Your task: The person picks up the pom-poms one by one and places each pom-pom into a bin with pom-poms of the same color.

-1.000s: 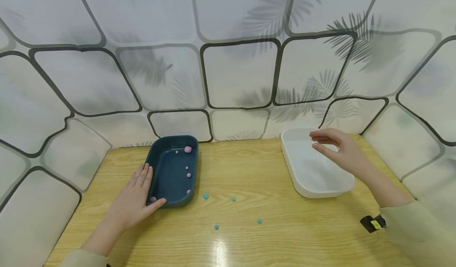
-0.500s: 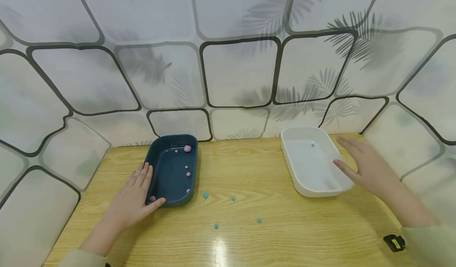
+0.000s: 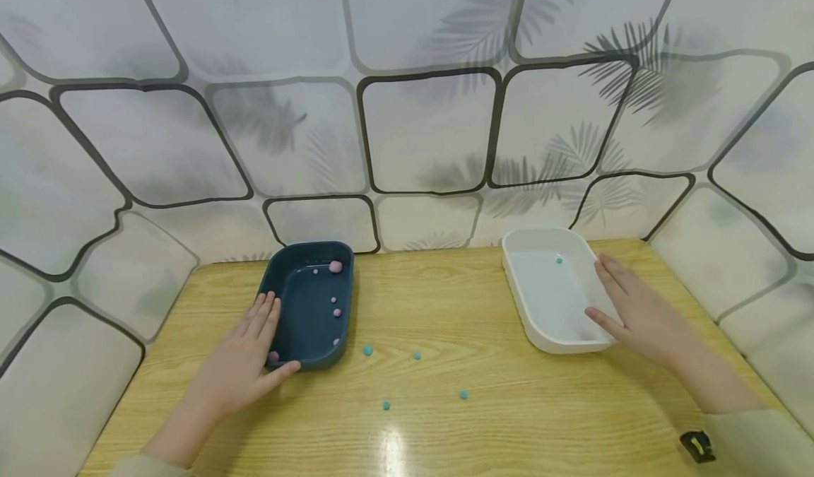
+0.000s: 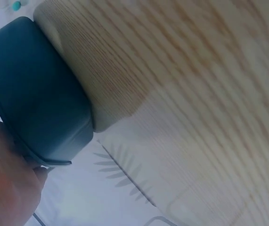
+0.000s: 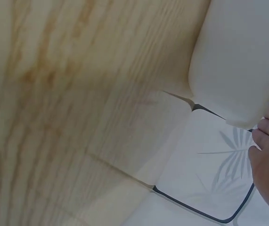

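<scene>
The left hand [image 3: 237, 362], fingers extended at the dark blue tray [image 3: 304, 321] to its right, and right hand [image 3: 644, 321], likewise at the white tray [image 3: 556, 300] to its left, should press lightly to avoid tipping.

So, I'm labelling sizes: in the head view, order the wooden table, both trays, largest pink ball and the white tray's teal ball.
1. Wooden table
2. White tray and dark blue tray, too close to rank
3. Largest pink ball
4. Teal ball
</scene>
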`<state>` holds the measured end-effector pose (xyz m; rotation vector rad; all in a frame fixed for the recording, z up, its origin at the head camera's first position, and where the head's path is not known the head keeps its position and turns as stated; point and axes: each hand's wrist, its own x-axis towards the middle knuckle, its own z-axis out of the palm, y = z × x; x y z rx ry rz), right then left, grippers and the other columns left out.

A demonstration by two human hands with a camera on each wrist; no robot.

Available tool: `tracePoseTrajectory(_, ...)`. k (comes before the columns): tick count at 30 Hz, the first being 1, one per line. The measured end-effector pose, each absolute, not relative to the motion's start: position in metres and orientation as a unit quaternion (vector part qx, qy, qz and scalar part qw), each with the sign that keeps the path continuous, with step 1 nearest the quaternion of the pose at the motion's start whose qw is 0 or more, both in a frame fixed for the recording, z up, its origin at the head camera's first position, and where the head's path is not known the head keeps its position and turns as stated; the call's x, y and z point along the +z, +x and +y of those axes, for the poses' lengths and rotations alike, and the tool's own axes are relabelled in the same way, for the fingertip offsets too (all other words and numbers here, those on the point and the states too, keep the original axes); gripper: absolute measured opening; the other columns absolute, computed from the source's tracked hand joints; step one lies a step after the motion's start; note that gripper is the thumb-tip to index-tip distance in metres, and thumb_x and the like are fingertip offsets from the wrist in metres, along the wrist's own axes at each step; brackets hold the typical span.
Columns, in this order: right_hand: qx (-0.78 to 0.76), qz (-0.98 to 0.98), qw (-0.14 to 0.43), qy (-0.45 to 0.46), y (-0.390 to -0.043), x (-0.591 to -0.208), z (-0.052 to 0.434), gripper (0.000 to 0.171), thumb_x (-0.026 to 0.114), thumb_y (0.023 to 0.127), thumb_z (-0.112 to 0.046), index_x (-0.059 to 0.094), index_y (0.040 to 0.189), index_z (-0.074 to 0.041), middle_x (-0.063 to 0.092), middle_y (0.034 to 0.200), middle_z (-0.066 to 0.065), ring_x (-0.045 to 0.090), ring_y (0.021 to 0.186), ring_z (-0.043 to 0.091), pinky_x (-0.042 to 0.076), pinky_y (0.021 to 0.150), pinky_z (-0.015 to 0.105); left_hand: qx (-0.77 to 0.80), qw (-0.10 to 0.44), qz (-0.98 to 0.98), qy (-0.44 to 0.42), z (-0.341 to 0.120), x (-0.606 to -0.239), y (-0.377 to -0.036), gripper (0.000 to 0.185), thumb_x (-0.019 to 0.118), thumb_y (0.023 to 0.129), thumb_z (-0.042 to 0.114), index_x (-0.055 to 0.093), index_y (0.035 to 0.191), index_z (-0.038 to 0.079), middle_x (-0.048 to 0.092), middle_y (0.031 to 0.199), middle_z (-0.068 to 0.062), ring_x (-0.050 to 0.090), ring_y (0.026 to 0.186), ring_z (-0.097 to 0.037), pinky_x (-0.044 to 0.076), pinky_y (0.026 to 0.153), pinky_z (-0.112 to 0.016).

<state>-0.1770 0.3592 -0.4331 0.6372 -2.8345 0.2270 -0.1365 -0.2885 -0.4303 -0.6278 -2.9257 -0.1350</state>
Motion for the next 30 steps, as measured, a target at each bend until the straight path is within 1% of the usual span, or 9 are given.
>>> tracePoseTrajectory(3,0.079,-0.969,0.098,0.214,-0.176,-0.436,0.360,0.089,0.060,0.108,-0.041,0.016,0.166,0.010,0.014,0.175,0.031,0.007,0.167,0.040,-0.005,0.137,0.038,-0.039,0.084,-0.970,-0.223,-0.285,-0.432,-0.136,0.107,0.063,0.097,0.068,0.032,0.162,-0.010,0.029,0.170,-0.031,0.028,0.160,-0.047,-0.015,0.128,-0.017)
tracePoseTrajectory(5,0.084,-0.969,0.094,0.214,-0.175,-0.437,0.360,0.089,0.061,0.108,-0.041,0.015,0.166,0.010,0.012,0.175,0.030,0.003,0.167,0.036,-0.008,0.136,0.033,-0.038,0.096,-0.966,-0.237,-0.282,-0.432,-0.135,0.107,0.064,0.096,0.068,0.033,0.161,-0.011,0.031,0.169,-0.032,0.030,0.160,-0.046,-0.019,0.123,-0.011)
tracePoseTrajectory(8,0.090,-0.969,0.087,0.215,-0.175,-0.441,0.361,0.090,0.060,0.108,-0.040,0.013,0.166,0.010,0.009,0.176,0.029,-0.002,0.168,0.033,-0.012,0.134,0.028,-0.033,0.110,-0.960,-0.254,-0.277,-0.431,-0.134,0.106,0.063,0.096,0.068,0.033,0.161,-0.010,0.032,0.169,-0.031,0.031,0.159,-0.045,-0.018,0.124,-0.012)
tracePoseTrajectory(14,0.108,-0.968,0.075,0.212,-0.175,-0.444,0.362,0.091,0.062,0.107,-0.039,0.012,0.166,0.010,0.013,0.174,0.032,0.001,0.167,0.036,-0.015,0.129,0.018,-0.035,0.133,-0.946,-0.293,-0.264,-0.425,-0.131,0.106,0.066,0.095,0.065,0.031,0.162,-0.009,0.031,0.170,-0.031,0.035,0.158,-0.044,-0.013,0.129,-0.015)
tracePoseTrajectory(17,0.119,-0.970,0.061,0.205,-0.174,-0.444,0.361,0.092,0.062,0.107,-0.039,0.011,0.166,0.009,0.010,0.175,0.031,0.003,0.167,0.039,-0.017,0.126,0.014,-0.040,0.147,-0.937,-0.314,-0.257,-0.423,-0.130,0.108,0.064,0.096,0.067,0.028,0.163,-0.008,0.031,0.170,-0.030,0.036,0.158,-0.043,-0.011,0.130,-0.017)
tracePoseTrajectory(22,0.127,-0.971,0.041,0.198,-0.175,-0.443,0.360,0.093,0.061,0.107,-0.041,0.009,0.165,0.012,0.006,0.175,0.033,0.005,0.165,0.045,-0.017,0.126,0.016,-0.054,0.159,-0.925,-0.340,-0.245,-0.422,-0.126,0.109,0.063,0.097,0.067,0.020,0.168,-0.004,0.027,0.173,-0.026,0.029,0.162,-0.039,-0.009,0.132,-0.019)
tracePoseTrajectory(25,0.127,-0.972,0.032,0.195,-0.175,-0.443,0.359,0.093,0.060,0.108,-0.041,0.009,0.165,0.012,0.005,0.175,0.033,0.003,0.166,0.044,-0.018,0.125,0.015,-0.066,0.162,-0.919,-0.352,-0.237,-0.422,-0.122,0.107,0.060,0.099,0.068,0.017,0.169,-0.002,0.025,0.175,-0.023,0.025,0.164,-0.035,-0.008,0.133,-0.019)
tracePoseTrajectory(29,0.126,-0.972,0.026,0.194,-0.176,-0.443,0.358,0.093,0.059,0.108,-0.041,0.008,0.165,0.012,0.004,0.175,0.033,0.002,0.166,0.043,-0.018,0.126,0.015,-0.091,0.157,-0.919,-0.350,-0.226,-0.420,-0.118,0.104,0.062,0.100,0.066,0.020,0.169,0.000,0.025,0.175,-0.020,0.029,0.163,-0.035,-0.004,0.132,-0.018)
tracePoseTrajectory(30,0.126,-0.972,0.026,0.195,-0.177,-0.444,0.358,0.093,0.059,0.108,-0.041,0.008,0.165,0.012,0.004,0.175,0.033,0.002,0.166,0.043,-0.018,0.126,0.015,-0.097,0.152,-0.921,-0.345,-0.223,-0.420,-0.117,0.104,0.065,0.098,0.064,0.021,0.169,0.000,0.025,0.176,-0.019,0.031,0.162,-0.035,0.001,0.133,-0.020)
